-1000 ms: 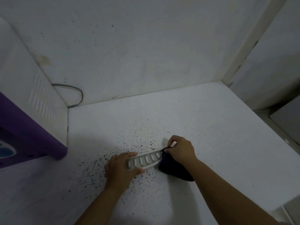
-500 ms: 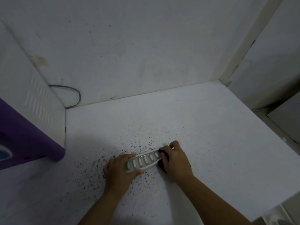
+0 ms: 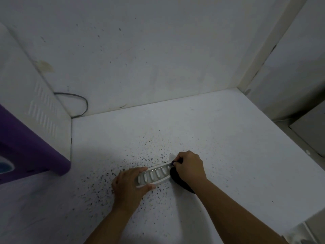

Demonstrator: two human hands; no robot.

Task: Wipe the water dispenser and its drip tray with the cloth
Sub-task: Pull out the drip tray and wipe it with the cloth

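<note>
Head view: drip tray point(image 3: 154, 175) flat on the speckled counter point(image 3: 219, 138) toward its near edge, long axis left to right, far end tilted slightly away. Left hand point(image 3: 129, 186) clamping the left end; right hand point(image 3: 190, 167) pinching the dark cloth point(image 3: 181, 184) against the right end. Versus half a second back: more cloth showing under the wrist.

Both forearms reach forward — left hand point(image 3: 129, 184) curled in a grip, right hand point(image 3: 190, 167) fingers pinched tight.

Dim light, white speckled worktop point(image 3: 219, 138), stained white wall point(image 3: 140, 50) behind, grey cable point(image 3: 82, 101) looping in the corner
</note>
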